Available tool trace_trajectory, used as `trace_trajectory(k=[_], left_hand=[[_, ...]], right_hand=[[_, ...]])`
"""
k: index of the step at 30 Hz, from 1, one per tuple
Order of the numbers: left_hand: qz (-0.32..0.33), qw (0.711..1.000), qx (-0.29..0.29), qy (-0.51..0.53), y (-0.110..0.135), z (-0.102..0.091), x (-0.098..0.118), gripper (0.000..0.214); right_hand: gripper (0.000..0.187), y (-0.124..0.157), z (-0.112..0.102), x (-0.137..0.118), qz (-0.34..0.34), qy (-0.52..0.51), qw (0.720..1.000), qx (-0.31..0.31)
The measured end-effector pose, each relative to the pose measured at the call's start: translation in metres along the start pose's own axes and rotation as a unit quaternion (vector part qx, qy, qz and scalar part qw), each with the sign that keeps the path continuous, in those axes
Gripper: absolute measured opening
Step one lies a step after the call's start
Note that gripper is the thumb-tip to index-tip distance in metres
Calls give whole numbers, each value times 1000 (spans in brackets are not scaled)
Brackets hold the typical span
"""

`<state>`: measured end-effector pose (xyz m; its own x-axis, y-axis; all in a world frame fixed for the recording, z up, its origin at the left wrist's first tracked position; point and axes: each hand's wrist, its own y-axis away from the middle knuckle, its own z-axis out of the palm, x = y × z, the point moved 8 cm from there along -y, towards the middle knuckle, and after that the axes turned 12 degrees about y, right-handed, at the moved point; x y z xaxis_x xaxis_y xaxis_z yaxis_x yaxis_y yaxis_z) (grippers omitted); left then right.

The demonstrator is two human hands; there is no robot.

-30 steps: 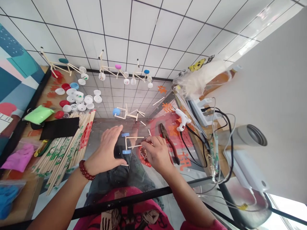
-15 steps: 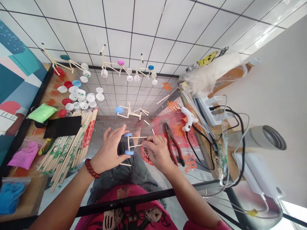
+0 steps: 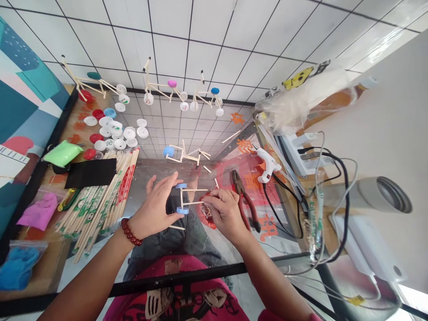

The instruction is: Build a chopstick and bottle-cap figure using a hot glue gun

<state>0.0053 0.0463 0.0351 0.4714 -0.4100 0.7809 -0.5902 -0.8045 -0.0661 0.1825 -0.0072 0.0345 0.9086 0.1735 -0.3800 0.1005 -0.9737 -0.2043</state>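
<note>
Between the thumb and fingers of my left hand (image 3: 152,207) is a small wooden-stick frame (image 3: 182,198), gripped at its two blue bottle caps (image 3: 182,210). The caps stand like wheels at the ends of a short cross stick, and two parallel sticks run from it to the right. My right hand (image 3: 225,211) is closed in a pinch at the free end of the lower stick; the upper stick's end lies just beside the fingers. Beyond the hands, a stick model with a blue round piece (image 3: 168,151) lies on the glass table.
Red-handled pliers (image 3: 246,200) and a white glue gun (image 3: 266,165) lie at right, near cables. Chopsticks (image 3: 100,200), a black sheet (image 3: 91,174) and loose bottle caps (image 3: 115,133) fill the left. Several stick models (image 3: 160,88) stand along the back edge.
The view has shifted slightly. The right fingertips sit a little farther from the upper stick's end, leaving it exposed. The left hand keeps its hold on the caps.
</note>
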Motion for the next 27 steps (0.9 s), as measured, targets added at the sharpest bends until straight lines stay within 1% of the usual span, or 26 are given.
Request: trace_trajectory(k=[5, 11, 18, 27], left_hand=[[2, 1000, -3, 1, 0, 0, 1, 102], [1, 1000, -1, -5, 1, 0, 1, 103], [3, 1000, -6, -5, 1, 0, 2, 97], [6, 1000, -3, -19, 1, 0, 2, 104]], right_hand=[[21, -1, 0, -1, 1, -11, 1000, -4], [21, -2, 4, -2, -6, -17, 1000, -10], [20, -3, 7, -4, -10, -10, 1000, -12], [17, -1, 9, -3, -9, -3, 1000, -6]])
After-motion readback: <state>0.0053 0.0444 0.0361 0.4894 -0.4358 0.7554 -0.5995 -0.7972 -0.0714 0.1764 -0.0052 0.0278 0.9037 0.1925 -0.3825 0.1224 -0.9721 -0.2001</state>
